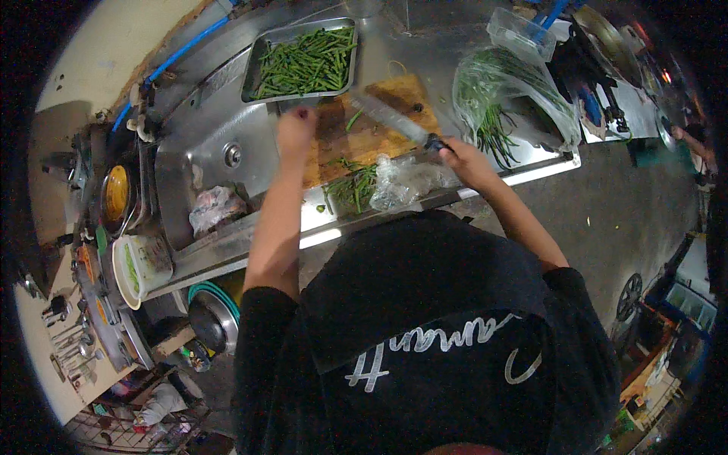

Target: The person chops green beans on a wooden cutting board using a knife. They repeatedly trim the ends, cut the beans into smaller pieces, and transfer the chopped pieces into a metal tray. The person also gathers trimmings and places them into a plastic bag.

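My right hand (467,162) grips the black handle of a kitchen knife (398,120), its blade pointing left over a wooden cutting board (378,136). Blurred, my left hand (297,129) is over the board's left side, just below a metal tray (248,85). Whether it holds anything cannot be made out. Cut green beans (304,60) fill the tray. One short bean piece (354,120) lies on the board near the blade tip. A heap of bean trimmings (354,185) sits at the near edge, beside a crumpled clear plastic bag (406,182).
Right of the board, a clear plastic bag (478,74) holds long green beans (493,133). The steel sink basin (210,136), with a wrapped bundle (219,207) in it, is at the left. A white tub (142,267) stands at the counter's left end. Another person's arm (691,139) shows far right.
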Demonstrator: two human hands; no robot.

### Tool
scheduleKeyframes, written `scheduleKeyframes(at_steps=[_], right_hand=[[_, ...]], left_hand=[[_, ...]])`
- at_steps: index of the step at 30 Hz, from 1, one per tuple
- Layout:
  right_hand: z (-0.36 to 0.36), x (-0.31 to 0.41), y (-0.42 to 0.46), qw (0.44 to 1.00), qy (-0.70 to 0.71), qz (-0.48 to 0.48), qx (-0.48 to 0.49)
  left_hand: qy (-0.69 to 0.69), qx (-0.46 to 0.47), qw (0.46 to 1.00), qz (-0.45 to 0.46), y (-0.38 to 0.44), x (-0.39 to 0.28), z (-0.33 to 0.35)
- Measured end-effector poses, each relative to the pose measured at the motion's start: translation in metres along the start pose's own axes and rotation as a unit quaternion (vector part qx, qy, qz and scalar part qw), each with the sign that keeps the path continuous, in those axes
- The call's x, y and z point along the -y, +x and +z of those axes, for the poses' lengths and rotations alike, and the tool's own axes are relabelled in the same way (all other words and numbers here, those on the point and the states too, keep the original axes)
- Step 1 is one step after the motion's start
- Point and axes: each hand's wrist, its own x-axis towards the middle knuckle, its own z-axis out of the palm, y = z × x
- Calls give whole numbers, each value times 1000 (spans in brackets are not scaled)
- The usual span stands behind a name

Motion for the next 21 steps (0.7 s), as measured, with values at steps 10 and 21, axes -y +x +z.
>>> scheduleKeyframes(at_steps=[10, 21], right_hand=[[11, -36, 69, 992, 110, 43, -38], [3, -68, 121, 950, -270, -55, -144]], left_hand=[[41, 201, 978, 35, 0, -50, 15], [-58, 326, 929, 164, -71, -62, 10]])
